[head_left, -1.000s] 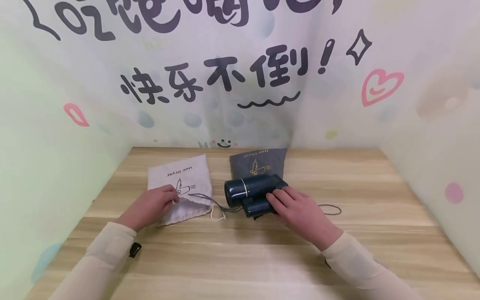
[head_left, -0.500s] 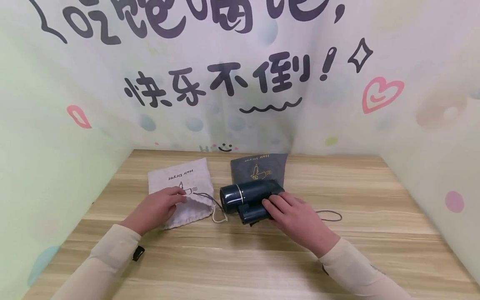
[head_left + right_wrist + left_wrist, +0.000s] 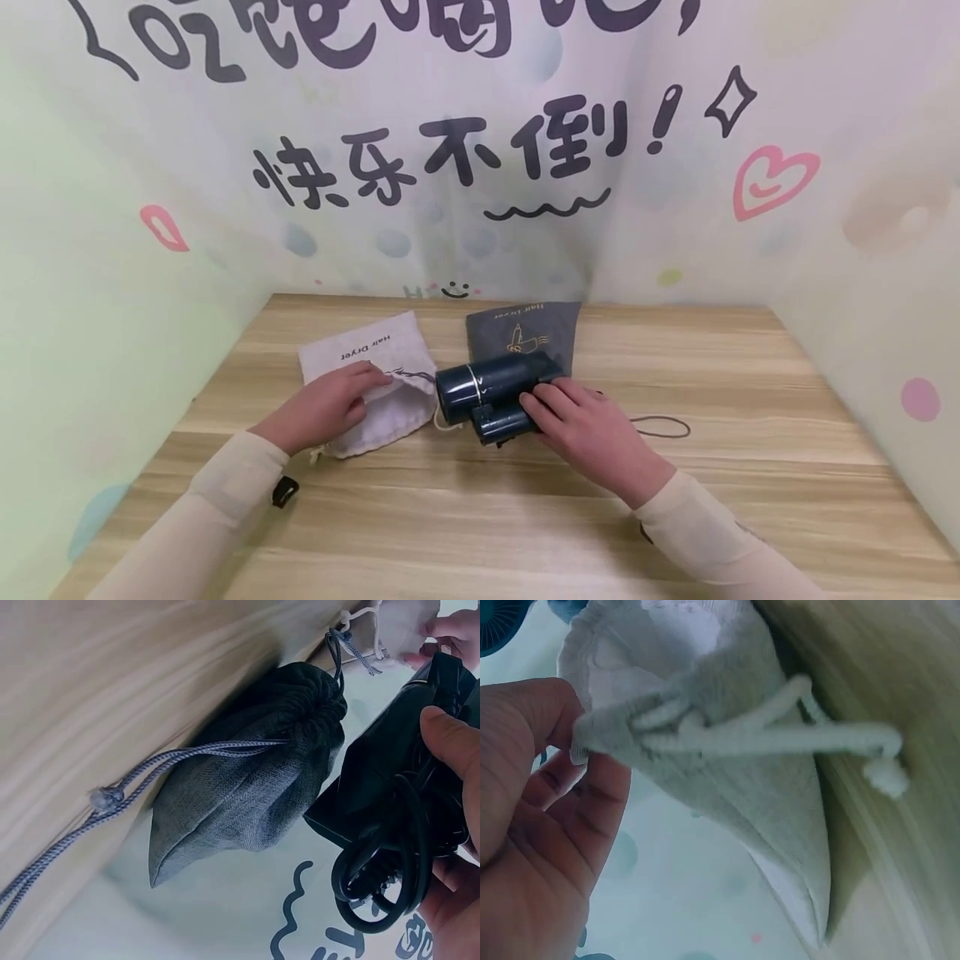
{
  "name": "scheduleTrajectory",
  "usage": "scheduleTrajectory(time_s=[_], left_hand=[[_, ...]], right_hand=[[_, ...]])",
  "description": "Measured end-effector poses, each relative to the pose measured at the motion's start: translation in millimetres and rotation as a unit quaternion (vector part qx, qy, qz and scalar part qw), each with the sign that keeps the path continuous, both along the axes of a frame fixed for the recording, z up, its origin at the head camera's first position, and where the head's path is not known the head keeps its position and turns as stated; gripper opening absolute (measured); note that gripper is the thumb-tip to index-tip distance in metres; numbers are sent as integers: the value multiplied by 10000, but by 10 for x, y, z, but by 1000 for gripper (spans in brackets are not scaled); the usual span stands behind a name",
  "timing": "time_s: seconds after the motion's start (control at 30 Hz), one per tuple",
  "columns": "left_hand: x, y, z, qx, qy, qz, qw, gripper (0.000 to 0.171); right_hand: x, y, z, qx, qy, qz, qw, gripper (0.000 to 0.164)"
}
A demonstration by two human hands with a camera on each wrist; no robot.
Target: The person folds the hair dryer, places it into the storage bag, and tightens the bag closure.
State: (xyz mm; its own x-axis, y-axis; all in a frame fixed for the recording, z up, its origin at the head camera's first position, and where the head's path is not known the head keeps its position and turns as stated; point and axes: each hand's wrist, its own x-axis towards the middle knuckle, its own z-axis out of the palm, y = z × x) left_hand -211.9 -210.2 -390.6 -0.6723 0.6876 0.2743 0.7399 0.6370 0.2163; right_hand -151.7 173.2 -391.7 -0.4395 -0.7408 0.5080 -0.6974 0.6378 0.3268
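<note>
A folded dark blue hair dryer (image 3: 502, 385) is held in my right hand (image 3: 592, 429), its nozzle pointing left toward the mouth of a white drawstring bag (image 3: 360, 342). In the right wrist view, the dryer's black cord (image 3: 409, 855) is coiled between thumb and fingers. My left hand (image 3: 326, 404) pinches the rim of the white bag, lifting its mouth apart; the left wrist view shows the white lining and a knotted white drawstring (image 3: 772, 740). Behind the dryer lies a dark grey drawstring bag (image 3: 247, 761), gathered at its neck and partly hidden in the head view.
A wooden table (image 3: 525, 517) carries everything. Right of the dryer lies a loop of grey drawstring (image 3: 663, 427). A printed white curtain (image 3: 450, 250) hangs along the table's back edge, with pale walls on both sides.
The dryer has shifted slightly left, so its nozzle now meets the white bag's right edge. My left hand has moved right along with the rim, and the bag's mouth gapes wider.
</note>
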Motion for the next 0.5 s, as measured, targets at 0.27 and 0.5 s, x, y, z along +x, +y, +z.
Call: scheduleTrajectory(time_s=[0.27,0.5], left_hand=[[-19,68,42,374,-716,149,9966,46],[-48,164,69,671,-1139,87,9912,50]], right_hand=[[8,-50,50,35,-12,-2,10000,52],[9,-139,54,87,8,70,9999,50]])
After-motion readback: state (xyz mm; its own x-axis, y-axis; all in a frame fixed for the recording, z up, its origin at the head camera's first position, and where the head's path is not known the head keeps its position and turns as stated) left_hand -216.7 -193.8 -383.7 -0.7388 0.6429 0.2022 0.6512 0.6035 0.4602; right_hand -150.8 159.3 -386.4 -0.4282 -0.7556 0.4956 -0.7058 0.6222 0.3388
